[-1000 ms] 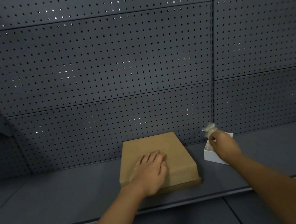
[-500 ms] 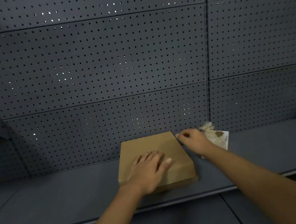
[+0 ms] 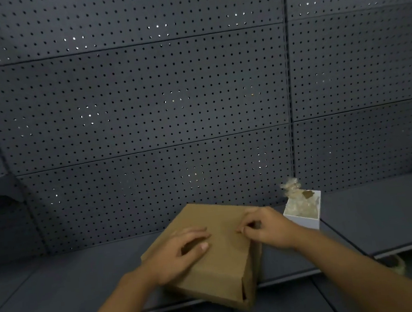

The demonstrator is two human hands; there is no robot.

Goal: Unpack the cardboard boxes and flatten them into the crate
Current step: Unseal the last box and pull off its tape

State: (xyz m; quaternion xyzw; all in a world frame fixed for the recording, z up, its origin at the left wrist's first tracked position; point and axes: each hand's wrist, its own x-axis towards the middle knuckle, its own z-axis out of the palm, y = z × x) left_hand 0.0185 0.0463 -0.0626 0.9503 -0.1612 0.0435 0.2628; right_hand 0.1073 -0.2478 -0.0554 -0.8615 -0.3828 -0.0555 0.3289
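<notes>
Box: the cardboard box (image 3: 210,252) now sits skewed on the shelf (image 3: 60,280), its near corner past the front edge.
Left hand (image 3: 177,255): rests on top, fingers loosely bent.
Right hand (image 3: 266,228): has left the white tub (image 3: 305,217); fingertips curled, pinching at the lid.
Meaning: opening likely begins.
Crate: unseen.
</notes>
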